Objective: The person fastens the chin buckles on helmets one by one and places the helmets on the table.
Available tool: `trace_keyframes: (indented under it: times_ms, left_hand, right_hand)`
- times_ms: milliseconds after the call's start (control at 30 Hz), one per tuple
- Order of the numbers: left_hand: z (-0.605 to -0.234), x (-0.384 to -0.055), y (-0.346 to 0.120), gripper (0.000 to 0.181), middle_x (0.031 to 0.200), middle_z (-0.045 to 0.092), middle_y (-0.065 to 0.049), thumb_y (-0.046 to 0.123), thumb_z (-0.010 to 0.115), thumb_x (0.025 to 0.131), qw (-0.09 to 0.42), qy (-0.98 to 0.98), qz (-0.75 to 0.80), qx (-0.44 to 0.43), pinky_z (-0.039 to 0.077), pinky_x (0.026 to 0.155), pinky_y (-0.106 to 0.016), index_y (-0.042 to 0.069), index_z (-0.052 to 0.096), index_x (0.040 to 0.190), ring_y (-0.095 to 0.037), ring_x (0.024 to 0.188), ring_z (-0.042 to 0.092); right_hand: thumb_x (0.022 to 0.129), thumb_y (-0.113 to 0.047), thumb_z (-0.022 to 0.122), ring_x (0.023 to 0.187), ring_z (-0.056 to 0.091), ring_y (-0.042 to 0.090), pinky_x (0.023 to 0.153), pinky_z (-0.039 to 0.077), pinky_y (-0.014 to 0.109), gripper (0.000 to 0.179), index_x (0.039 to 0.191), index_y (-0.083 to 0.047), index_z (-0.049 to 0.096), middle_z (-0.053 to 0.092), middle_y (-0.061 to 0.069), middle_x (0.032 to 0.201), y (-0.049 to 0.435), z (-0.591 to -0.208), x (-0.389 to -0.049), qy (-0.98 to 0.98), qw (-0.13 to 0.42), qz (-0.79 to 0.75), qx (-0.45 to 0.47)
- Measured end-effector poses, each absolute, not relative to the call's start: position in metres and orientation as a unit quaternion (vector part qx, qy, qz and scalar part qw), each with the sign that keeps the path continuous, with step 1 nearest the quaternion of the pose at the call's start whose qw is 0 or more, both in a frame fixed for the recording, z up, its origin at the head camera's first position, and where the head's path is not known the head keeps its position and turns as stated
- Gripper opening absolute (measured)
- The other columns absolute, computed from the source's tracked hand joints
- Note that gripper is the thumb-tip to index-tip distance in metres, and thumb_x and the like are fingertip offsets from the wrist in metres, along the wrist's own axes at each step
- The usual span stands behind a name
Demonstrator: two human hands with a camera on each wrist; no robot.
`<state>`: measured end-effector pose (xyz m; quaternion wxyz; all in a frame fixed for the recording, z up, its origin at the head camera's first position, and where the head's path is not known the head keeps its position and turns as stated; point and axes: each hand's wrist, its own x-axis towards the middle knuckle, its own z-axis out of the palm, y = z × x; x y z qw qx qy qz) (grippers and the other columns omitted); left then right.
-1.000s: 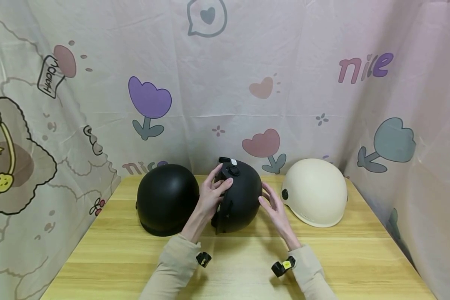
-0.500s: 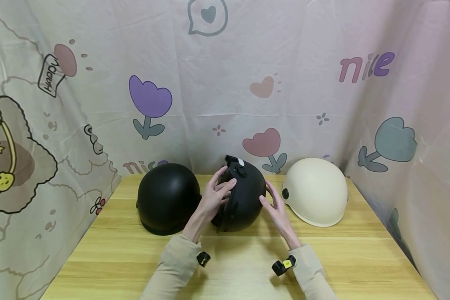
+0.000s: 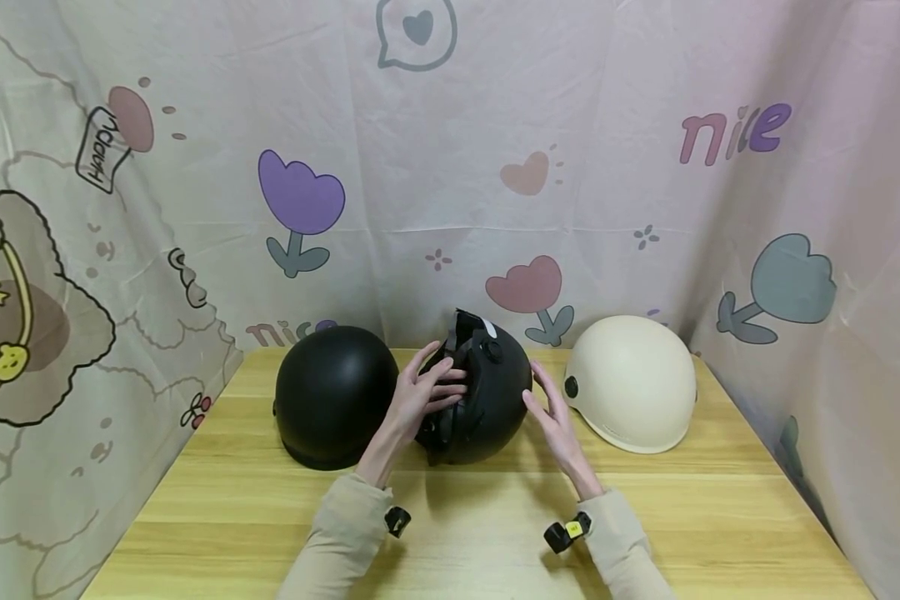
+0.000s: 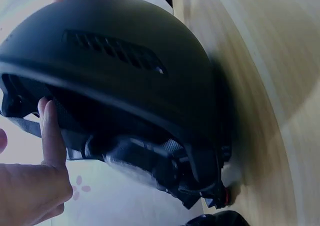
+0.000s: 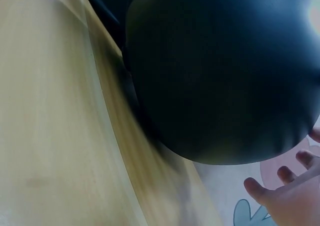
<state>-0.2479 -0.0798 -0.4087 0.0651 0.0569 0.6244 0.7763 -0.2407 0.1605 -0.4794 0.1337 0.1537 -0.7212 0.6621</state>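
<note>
A black helmet [image 3: 498, 408] stands on its side mid-table, its hollow turned left. Dark straps [image 4: 135, 156] hang inside the hollow. My left hand [image 3: 414, 398] is at that opening, extended fingers reaching past the rim into it; in the left wrist view a fingertip lies against the dark interior. Against the rounded back of the shell, my right hand [image 3: 557, 421] has its fingers spread. In the right wrist view the thumb of the right hand [image 5: 292, 198] is apart from the shell, and one fingertip meets its edge.
To the left is a smooth black helmet [image 3: 335, 396], close to my left forearm. A cream helmet [image 3: 633, 383] sits to the right, rim down. All are on a wooden table [image 3: 465, 542] with a printed curtain [image 3: 420, 167] behind.
The black helmet has turned a little, showing more of its hollow, and shifted slightly right. My left hand has let go of its rim and moved lower, into the opening. My right hand stays beside the shell.
</note>
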Motion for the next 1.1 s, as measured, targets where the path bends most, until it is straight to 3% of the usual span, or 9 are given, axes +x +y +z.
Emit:
trace_keyframes:
  times_ms: [167, 267, 400, 567, 667, 767, 933, 1100]
  left_hand:
    - [-0.413, -0.249, -0.086, 0.055, 0.095, 0.071, -0.004, 0.027, 0.062, 0.101, 0.041, 0.647, 0.761, 0.043, 0.062, 0.073, -0.028, 0.021, 0.042, 0.152, -0.009, 0.067, 0.064]
    - [-0.414, -0.249, -0.090, 0.050, 0.093, 0.063, -0.002, 0.024, 0.062, 0.101, 0.025, 0.664, 0.746, 0.041, 0.056, 0.070, -0.024, 0.020, 0.047, 0.149, -0.011, 0.068, 0.051]
    - [-0.419, -0.250, -0.096, 0.049, 0.100, 0.057, 0.000, 0.024, 0.061, 0.102, 0.013, 0.701, 0.711, 0.057, 0.043, 0.075, -0.026, 0.016, 0.048, 0.149, -0.017, 0.083, 0.048]
    - [-0.428, -0.252, -0.105, 0.054, 0.124, 0.049, -0.011, 0.025, 0.061, 0.102, 0.018, 0.744, 0.662, 0.091, 0.037, 0.088, -0.030, 0.015, 0.044, 0.152, -0.023, 0.103, 0.042]
    - [-0.433, -0.251, -0.113, 0.062, 0.150, 0.036, -0.016, 0.024, 0.064, 0.099, 0.041, 0.761, 0.637, 0.117, 0.035, 0.110, -0.046, 0.018, 0.038, 0.156, -0.030, 0.129, 0.037]
    - [-0.438, -0.248, -0.119, 0.074, 0.163, 0.020, -0.014, 0.019, 0.070, 0.095, 0.058, 0.772, 0.616, 0.147, 0.016, 0.123, -0.064, 0.019, 0.032, 0.158, -0.036, 0.151, 0.016]
    - [-0.446, -0.245, -0.126, 0.084, 0.167, 0.009, -0.013, 0.007, 0.073, 0.089, 0.059, 0.786, 0.585, 0.190, 0.007, 0.121, -0.071, 0.019, 0.028, 0.159, -0.037, 0.156, 0.002]
    - [-0.457, -0.247, -0.130, 0.085, 0.165, 0.015, -0.015, -0.001, 0.071, 0.087, 0.036, 0.806, 0.558, 0.193, 0.012, 0.120, -0.072, 0.015, 0.029, 0.159, -0.040, 0.155, 0.006]
  right_hand:
    - [0.104, -0.010, 0.050, 0.153, 0.020, 0.042, 0.120, 0.016, 0.069, 0.058, 0.157, -0.003, 0.030, 0.025, 0.021, 0.165, 0.161, -0.480, -0.240, -0.719, 0.137, 0.665, 0.150]
    - [0.103, -0.006, 0.050, 0.153, 0.021, 0.040, 0.120, 0.026, 0.060, 0.058, 0.158, -0.003, 0.030, 0.026, 0.021, 0.165, 0.160, -0.479, -0.239, -0.713, 0.141, 0.668, 0.160]
    - [0.104, -0.007, 0.049, 0.153, 0.023, 0.032, 0.120, 0.033, 0.035, 0.054, 0.156, -0.004, 0.035, 0.029, 0.020, 0.164, 0.160, -0.479, -0.238, -0.718, 0.149, 0.660, 0.165]
    - [0.105, -0.013, 0.050, 0.153, 0.026, 0.026, 0.121, 0.032, 0.046, 0.051, 0.154, -0.008, 0.039, 0.034, 0.015, 0.163, 0.159, -0.478, -0.238, -0.722, 0.154, 0.661, 0.134]
    - [0.104, -0.012, 0.053, 0.151, 0.029, 0.027, 0.116, 0.039, 0.034, 0.051, 0.153, -0.007, 0.041, 0.037, 0.014, 0.161, 0.159, -0.480, -0.239, -0.722, 0.162, 0.662, 0.119]
    - [0.102, -0.009, 0.055, 0.149, 0.033, 0.029, 0.107, 0.040, 0.018, 0.051, 0.152, -0.006, 0.043, 0.040, 0.016, 0.158, 0.159, -0.482, -0.240, -0.723, 0.175, 0.658, 0.115]
    - [0.100, -0.003, 0.055, 0.145, 0.035, 0.025, 0.108, 0.039, 0.018, 0.052, 0.151, -0.003, 0.043, 0.041, 0.019, 0.157, 0.159, -0.482, -0.241, -0.716, 0.192, 0.658, 0.135]
    - [0.100, -0.001, 0.054, 0.138, 0.040, 0.009, 0.106, 0.041, 0.016, 0.054, 0.153, -0.003, 0.040, 0.040, 0.021, 0.157, 0.162, -0.480, -0.239, -0.712, 0.186, 0.661, 0.147]
